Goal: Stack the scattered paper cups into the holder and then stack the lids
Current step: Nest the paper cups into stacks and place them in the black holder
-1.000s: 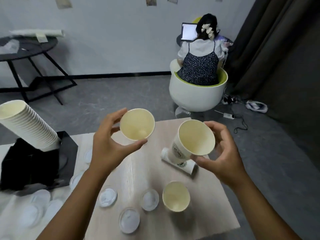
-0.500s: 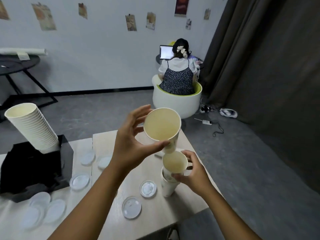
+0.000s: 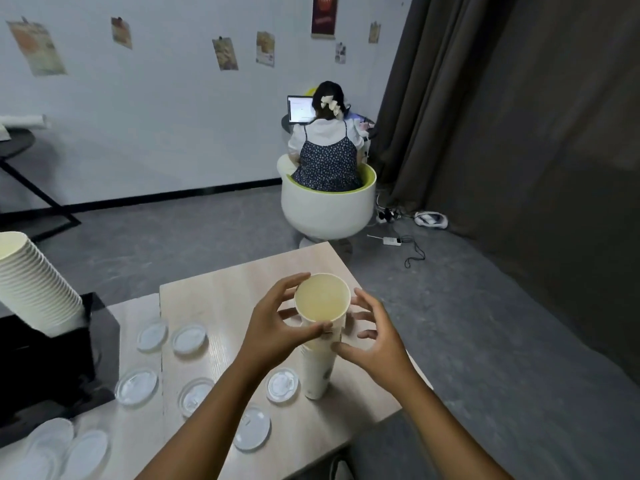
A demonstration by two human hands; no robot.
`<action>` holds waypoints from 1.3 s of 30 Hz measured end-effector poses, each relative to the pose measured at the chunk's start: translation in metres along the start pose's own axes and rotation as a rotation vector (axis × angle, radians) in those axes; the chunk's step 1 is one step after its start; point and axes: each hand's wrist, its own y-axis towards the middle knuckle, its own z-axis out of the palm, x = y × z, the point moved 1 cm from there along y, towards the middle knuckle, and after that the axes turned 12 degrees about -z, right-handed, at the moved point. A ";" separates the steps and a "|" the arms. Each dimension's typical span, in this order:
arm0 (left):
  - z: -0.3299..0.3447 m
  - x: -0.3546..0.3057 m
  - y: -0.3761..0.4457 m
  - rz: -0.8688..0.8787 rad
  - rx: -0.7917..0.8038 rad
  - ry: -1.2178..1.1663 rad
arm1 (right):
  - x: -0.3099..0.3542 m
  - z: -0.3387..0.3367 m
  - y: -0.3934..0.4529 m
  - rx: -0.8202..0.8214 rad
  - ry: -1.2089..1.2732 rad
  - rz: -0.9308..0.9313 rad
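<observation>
A short stack of paper cups (image 3: 317, 372) stands upright on the wooden table (image 3: 221, 299) near its right edge. My left hand (image 3: 273, 330) grips the top cup (image 3: 322, 299) by its rim, the cup nested into the stack. My right hand (image 3: 375, 336) curls round the stack's right side, thumb and fingers touching it just below the top cup. A tall leaning column of nested cups (image 3: 33, 285) sticks out of the black holder (image 3: 45, 362) at the left. Several clear lids (image 3: 188, 338) lie flat on the table.
More lids (image 3: 85, 453) are piled at the near left corner. The table's right edge runs just beyond the stack, with grey floor below. A person sits in a white tub chair (image 3: 327, 209) at the back. A power strip and cables (image 3: 398, 241) lie on the floor.
My left hand has lowered its cup into the stack that my right hand steadies. One second ago each hand held a separate cup in the air. The camera has tilted up.
</observation>
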 end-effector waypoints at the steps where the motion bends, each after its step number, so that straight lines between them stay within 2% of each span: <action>1: 0.002 0.004 0.001 -0.004 0.010 -0.002 | 0.001 0.001 0.003 -0.004 0.013 -0.009; 5: 0.015 0.027 0.002 -0.070 0.078 0.044 | -0.009 0.011 0.009 0.005 0.029 -0.011; 13: 0.028 0.088 0.000 -0.256 0.128 0.138 | -0.058 0.015 -0.003 0.178 -0.017 0.079; 23: 0.022 0.097 0.000 -0.320 0.134 0.165 | -0.097 0.025 0.008 0.255 0.105 0.129; 28: 0.011 0.072 0.025 -0.300 -0.022 0.155 | -0.118 -0.001 0.035 0.082 0.232 0.162; 30: 0.015 0.066 0.049 -0.271 -0.023 0.187 | -0.140 -0.015 0.056 0.058 0.202 0.184; 36: 0.050 0.097 0.140 -0.290 0.212 0.355 | -0.232 -0.018 0.105 0.247 -0.010 0.282; 39: 0.071 0.130 0.176 -0.291 0.353 0.503 | -0.263 -0.011 0.117 0.360 -0.144 0.249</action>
